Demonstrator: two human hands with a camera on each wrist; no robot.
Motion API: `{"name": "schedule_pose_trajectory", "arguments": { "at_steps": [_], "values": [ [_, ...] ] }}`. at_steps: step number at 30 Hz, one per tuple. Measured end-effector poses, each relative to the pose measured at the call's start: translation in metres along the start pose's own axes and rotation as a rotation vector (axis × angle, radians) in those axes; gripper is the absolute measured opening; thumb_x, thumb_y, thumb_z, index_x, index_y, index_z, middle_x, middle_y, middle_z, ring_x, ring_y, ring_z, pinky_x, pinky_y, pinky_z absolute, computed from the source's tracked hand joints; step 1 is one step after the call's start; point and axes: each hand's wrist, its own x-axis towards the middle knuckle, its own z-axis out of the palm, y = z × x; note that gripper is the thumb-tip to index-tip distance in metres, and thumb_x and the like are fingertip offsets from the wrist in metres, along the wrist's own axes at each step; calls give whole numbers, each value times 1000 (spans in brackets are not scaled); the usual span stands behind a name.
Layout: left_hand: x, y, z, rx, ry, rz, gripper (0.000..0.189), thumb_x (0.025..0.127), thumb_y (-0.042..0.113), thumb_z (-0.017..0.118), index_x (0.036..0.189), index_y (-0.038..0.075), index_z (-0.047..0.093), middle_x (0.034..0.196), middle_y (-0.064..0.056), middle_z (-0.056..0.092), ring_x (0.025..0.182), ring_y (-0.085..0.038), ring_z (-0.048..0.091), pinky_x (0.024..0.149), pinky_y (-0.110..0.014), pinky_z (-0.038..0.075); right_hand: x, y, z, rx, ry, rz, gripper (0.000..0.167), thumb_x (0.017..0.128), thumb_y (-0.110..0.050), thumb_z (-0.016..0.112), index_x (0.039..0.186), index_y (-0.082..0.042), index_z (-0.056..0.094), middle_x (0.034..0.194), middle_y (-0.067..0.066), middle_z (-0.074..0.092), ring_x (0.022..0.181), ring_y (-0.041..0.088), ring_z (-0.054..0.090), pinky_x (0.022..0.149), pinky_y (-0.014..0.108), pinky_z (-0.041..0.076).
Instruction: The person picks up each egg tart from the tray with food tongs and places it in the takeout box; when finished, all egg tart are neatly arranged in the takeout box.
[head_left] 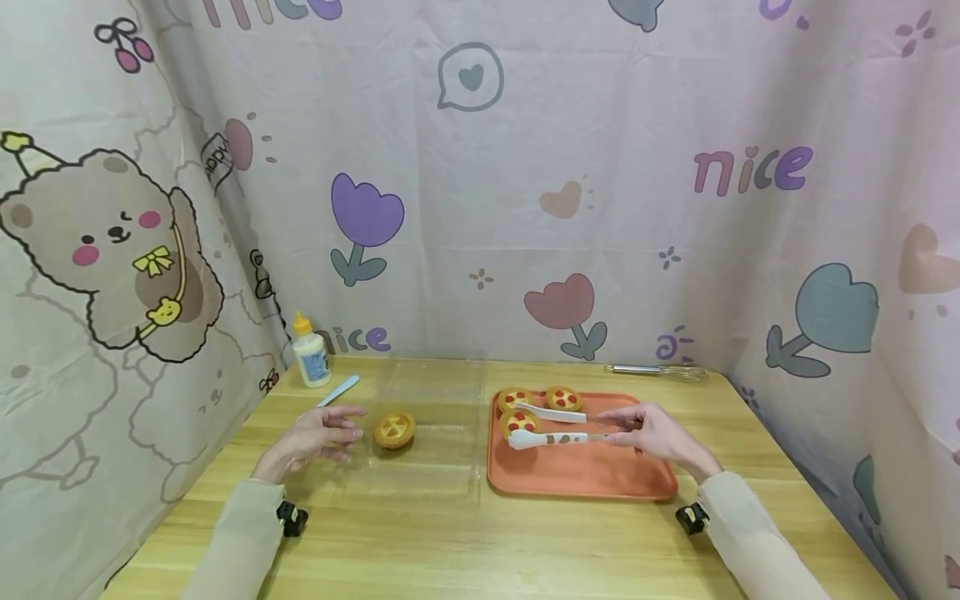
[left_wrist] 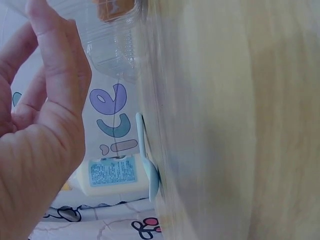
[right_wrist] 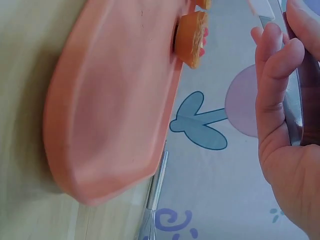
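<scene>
My right hand [head_left: 651,432] grips metal tongs with white tips [head_left: 566,438], their two arms spread apart over the left part of the orange tray [head_left: 592,477]. In the head view the tips overlap two toy tarts with red dots, a front one [head_left: 514,422] and one behind it [head_left: 512,397]. A third such tart [head_left: 564,398] sits near the tray's back edge. My left hand [head_left: 318,437], fingers loosely bent, is at the left side of a clear plastic box [head_left: 435,479]. In that box lies a tart with a yellow filling [head_left: 394,431], close to my fingertips.
At the back left stands a white glue bottle with an orange cap [head_left: 311,354]. A light blue spatula-like tool [head_left: 341,390] lies in front of it. A whisk [head_left: 656,371] rests along the table's back edge, behind the tray. A printed curtain [head_left: 480,208] hangs behind the table.
</scene>
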Motion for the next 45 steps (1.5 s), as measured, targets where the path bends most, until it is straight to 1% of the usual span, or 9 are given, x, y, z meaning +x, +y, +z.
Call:
{"name": "schedule_pose_trajectory", "arguments": {
  "at_steps": [3,5,8,12,21,27,34,38,45],
  "values": [
    [0,1,1,9,3,2,67,94,12,66,145,-12,32,97,-5,62,79,-16,66,71,-35,61,0,-2,0,-8,-3,10,46,85,-29,76,126,-11,67,76,6,58,54,15,50,48,29,50],
    [0,2,2,8,10,-4,66,94,12,66,145,-12,33,99,-7,62,79,-16,66,71,-35,61,1,-3,0,2,-8,24,46,85,-29,76,126,-12,67,79,12,64,53,16,50,47,30,49],
    [0,2,2,11,10,-6,66,94,11,66,146,-11,32,101,-10,62,80,-17,67,72,-36,61,2,-3,2,22,-5,39,46,85,-31,76,127,-16,67,99,13,71,49,16,48,46,29,47],
    [0,1,2,14,12,-1,66,94,12,66,145,-12,32,100,-9,62,80,-18,67,73,-37,61,4,-4,5,39,11,34,45,86,-34,75,128,-19,67,104,13,72,48,15,46,45,28,45],
    [0,-2,2,9,11,-9,68,94,13,66,147,-11,31,102,-9,64,78,-13,64,72,-35,61,12,-10,18,77,10,17,48,85,-36,76,127,-17,67,87,21,71,49,14,48,46,30,48],
    [0,-2,2,3,15,1,67,94,12,65,146,-11,31,99,-8,64,76,-12,63,70,-34,61,18,-13,25,81,15,-38,45,85,-31,77,125,-13,68,78,24,68,48,14,49,45,32,49],
    [-1,-3,0,-1,-15,19,65,96,9,62,146,-14,27,97,-7,63,76,-11,62,69,-32,61,21,-14,28,100,36,-53,42,86,-29,76,124,-13,69,88,23,72,50,14,53,47,37,52],
    [0,-2,0,0,-5,13,65,95,9,63,146,-13,28,98,-9,63,77,-12,62,70,-33,61,22,-20,27,125,52,-68,44,87,-29,76,126,-11,67,100,20,73,53,14,55,48,41,53],
    [-1,0,2,10,12,7,66,95,10,65,146,-12,30,103,-13,63,78,-14,63,70,-35,61,26,-36,37,119,32,-39,47,86,-35,76,128,-16,67,103,19,73,58,23,63,53,43,55]
  ]
}}
